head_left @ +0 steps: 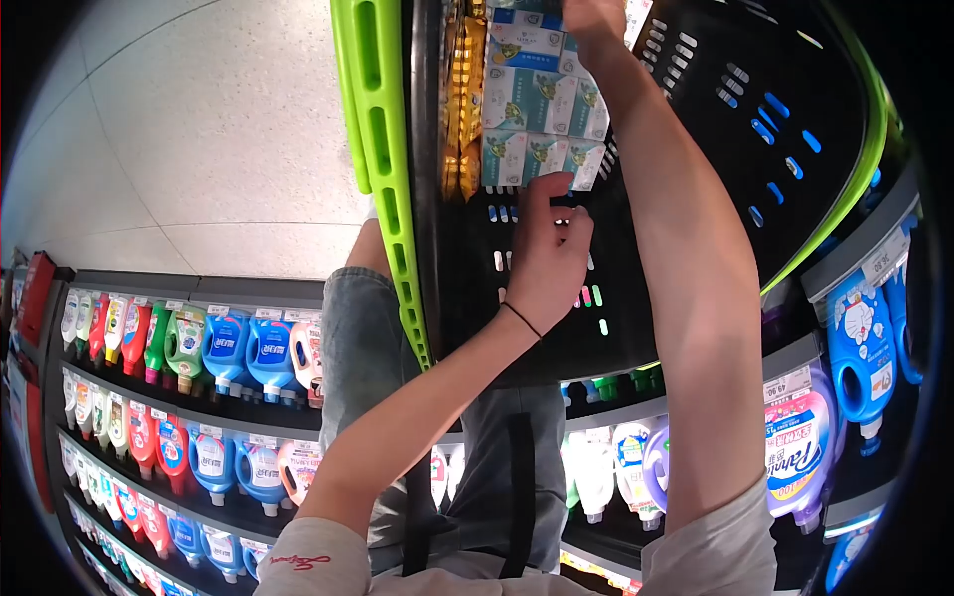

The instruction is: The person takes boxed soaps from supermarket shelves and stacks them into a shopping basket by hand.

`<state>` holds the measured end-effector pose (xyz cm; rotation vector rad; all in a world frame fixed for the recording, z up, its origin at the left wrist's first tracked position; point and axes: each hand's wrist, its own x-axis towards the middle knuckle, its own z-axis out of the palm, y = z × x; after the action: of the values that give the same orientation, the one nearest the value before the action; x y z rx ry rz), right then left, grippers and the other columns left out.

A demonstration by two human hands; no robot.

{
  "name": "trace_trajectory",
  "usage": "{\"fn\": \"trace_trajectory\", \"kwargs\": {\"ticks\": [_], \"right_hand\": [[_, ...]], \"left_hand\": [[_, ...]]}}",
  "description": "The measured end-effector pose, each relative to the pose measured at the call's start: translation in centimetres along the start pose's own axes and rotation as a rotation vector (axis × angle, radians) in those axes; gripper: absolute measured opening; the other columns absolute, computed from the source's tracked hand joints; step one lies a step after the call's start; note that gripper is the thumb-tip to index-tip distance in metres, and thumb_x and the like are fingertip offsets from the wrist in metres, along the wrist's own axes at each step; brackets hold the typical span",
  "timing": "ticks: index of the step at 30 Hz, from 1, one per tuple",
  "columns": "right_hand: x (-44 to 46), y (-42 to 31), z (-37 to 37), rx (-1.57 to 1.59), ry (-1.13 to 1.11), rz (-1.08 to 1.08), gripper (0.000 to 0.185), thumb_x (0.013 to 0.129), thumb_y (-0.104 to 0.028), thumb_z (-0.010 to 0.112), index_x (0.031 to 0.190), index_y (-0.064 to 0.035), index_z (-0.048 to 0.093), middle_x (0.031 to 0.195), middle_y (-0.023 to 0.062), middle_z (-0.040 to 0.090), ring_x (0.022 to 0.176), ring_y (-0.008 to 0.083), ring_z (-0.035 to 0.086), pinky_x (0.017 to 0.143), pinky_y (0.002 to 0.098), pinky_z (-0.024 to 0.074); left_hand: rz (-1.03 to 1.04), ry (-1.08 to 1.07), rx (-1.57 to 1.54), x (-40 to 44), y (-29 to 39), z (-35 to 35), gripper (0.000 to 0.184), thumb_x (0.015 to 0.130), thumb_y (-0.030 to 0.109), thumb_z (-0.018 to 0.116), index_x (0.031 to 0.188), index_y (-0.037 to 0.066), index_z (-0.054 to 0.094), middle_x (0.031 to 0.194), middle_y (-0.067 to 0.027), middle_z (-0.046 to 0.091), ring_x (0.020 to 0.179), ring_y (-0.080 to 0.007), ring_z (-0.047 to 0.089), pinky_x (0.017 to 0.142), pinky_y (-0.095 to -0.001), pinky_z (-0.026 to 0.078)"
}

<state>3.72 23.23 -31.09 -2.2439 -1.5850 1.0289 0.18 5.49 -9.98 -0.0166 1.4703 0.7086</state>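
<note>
Rows of white-and-teal packs (545, 99) with green print lie stacked in a black basket (616, 338) with slotted sides and a lime-green rim. My left hand (552, 243), a thin dark band at its wrist, is just below the lowest row. Its fingers are bent, with a gap between index finger and thumb, and nothing shows in them; I cannot tell whether a fingertip touches a pack. My right hand (596, 18) reaches over the far end of the stack, where the top edge of the picture cuts off its fingers. Shiny gold-yellow packets (465, 99) stand along the stack's left side.
Store shelves (179, 397) at the lower left carry several rows of coloured bottles. More shelving on the right holds a purple-and-pink bottle (795, 457) and a blue bottle (863, 348). Pale floor tiles (219, 129) lie left of the basket's green rim (383, 149).
</note>
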Motion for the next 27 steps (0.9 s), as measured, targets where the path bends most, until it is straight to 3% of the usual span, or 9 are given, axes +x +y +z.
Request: {"fn": "trace_trajectory", "kwargs": {"ticks": [6, 10, 12, 14, 16, 19, 24, 26, 27], "right_hand": [[-1.0, -0.2, 0.1, 0.416, -0.281, 0.331, 0.031, 0.084, -0.027, 0.068, 0.096, -0.0010, 0.057, 0.081, 0.0072, 0.060, 0.070, 0.0224, 0.056, 0.066, 0.0324, 0.0488], [-0.7, 1.2, 0.4, 0.499, -0.310, 0.205, 0.020, 0.085, -0.018, 0.066, 0.094, -0.0026, 0.056, 0.078, 0.0026, 0.058, 0.063, 0.0168, 0.053, 0.067, 0.0272, 0.0480], [-1.1, 1.5, 1.1, 0.632, -0.393, 0.054, 0.032, 0.083, -0.013, 0.067, 0.107, -0.0009, 0.049, 0.090, 0.0094, 0.057, 0.082, 0.0223, 0.055, 0.076, 0.0314, 0.0484], [-1.2, 1.2, 1.1, 0.698, -0.433, -0.028, 0.039, 0.082, -0.010, 0.067, 0.113, -0.0001, 0.046, 0.096, 0.0129, 0.056, 0.092, 0.0251, 0.056, 0.081, 0.0334, 0.0486], [-4.0, -3.9, -1.0, -0.087, -0.119, -0.216, 0.067, 0.076, -0.013, 0.074, 0.127, 0.0008, 0.034, 0.112, 0.0216, 0.049, 0.111, 0.0332, 0.047, 0.093, 0.0408, 0.0422], [-4.4, -2.6, 0.1, -0.054, -0.159, -0.212, 0.092, 0.069, -0.018, 0.081, 0.136, -0.0002, 0.020, 0.119, 0.0260, 0.043, 0.116, 0.0381, 0.042, 0.099, 0.0431, 0.0359], [-4.0, -1.8, 0.4, -0.104, -0.135, -0.181, 0.103, 0.067, -0.023, 0.082, 0.140, 0.0008, 0.013, 0.123, 0.0270, 0.039, 0.116, 0.0420, 0.039, 0.102, 0.0428, 0.0321], [-3.3, 0.3, 0.7, -0.225, 0.090, -0.166, 0.106, 0.067, -0.029, 0.082, 0.140, 0.0035, 0.013, 0.125, 0.0290, 0.037, 0.116, 0.0429, 0.038, 0.103, 0.0430, 0.0304], [-3.3, -1.1, -1.1, -0.138, -0.063, 0.063, 0.108, 0.066, -0.032, 0.080, 0.141, 0.0058, 0.012, 0.127, 0.0314, 0.035, 0.118, 0.0437, 0.036, 0.103, 0.0444, 0.0297]], "left_hand": [[-0.050, 0.010, -0.030, -0.1, 0.5, 0.3, 0.036, 0.089, 0.007, 0.050, 0.123, 0.003, 0.040, 0.116, -0.0139, 0.049, 0.089, -0.0174, 0.057, 0.079, -0.0298, 0.047], [-0.015, 0.008, 0.024, 0.0, -0.1, 0.3, 0.035, 0.089, 0.007, 0.049, 0.122, 0.003, 0.039, 0.116, -0.0136, 0.049, 0.091, -0.0177, 0.057, 0.080, -0.0303, 0.047], [0.080, 0.013, 0.051, 0.3, -0.3, 0.5, 0.034, 0.088, 0.006, 0.051, 0.120, 0.001, 0.040, 0.115, -0.0164, 0.046, 0.089, -0.0190, 0.056, 0.062, -0.0286, 0.052], [0.009, 0.006, 0.005, 0.2, 0.2, 0.6, 0.034, 0.088, 0.006, 0.051, 0.120, 0.000, 0.040, 0.115, -0.0164, 0.046, 0.089, -0.0189, 0.056, 0.063, -0.0289, 0.052], [-0.069, -0.002, -0.037, 0.2, 0.5, 0.7, 0.035, 0.088, 0.005, 0.051, 0.120, 0.000, 0.040, 0.115, -0.0164, 0.047, 0.089, -0.0189, 0.056, 0.064, -0.0291, 0.052], [-0.035, -0.004, -0.018, 0.3, -0.3, 0.7, 0.035, 0.088, 0.006, 0.051, 0.120, 0.000, 0.040, 0.115, -0.0165, 0.046, 0.089, -0.0196, 0.056, 0.063, -0.0291, 0.052], [-0.037, -0.004, -0.017, 0.3, 0.1, 0.8, 0.035, 0.088, 0.007, 0.051, 0.120, 0.000, 0.040, 0.115, -0.0162, 0.046, 0.090, -0.0197, 0.055, 0.063, -0.0291, 0.053], [-0.014, -0.007, -0.003, 0.4, -0.3, 0.9, 0.036, 0.088, 0.007, 0.051, 0.120, 0.000, 0.040, 0.115, -0.0162, 0.046, 0.090, -0.0196, 0.055, 0.063, -0.0291, 0.053], [0.003, -0.008, 0.012, 0.4, -0.3, 0.9, 0.036, 0.088, 0.007, 0.051, 0.120, 0.000, 0.040, 0.115, -0.0162, 0.046, 0.090, -0.0196, 0.055, 0.063, -0.0290, 0.053]]}}
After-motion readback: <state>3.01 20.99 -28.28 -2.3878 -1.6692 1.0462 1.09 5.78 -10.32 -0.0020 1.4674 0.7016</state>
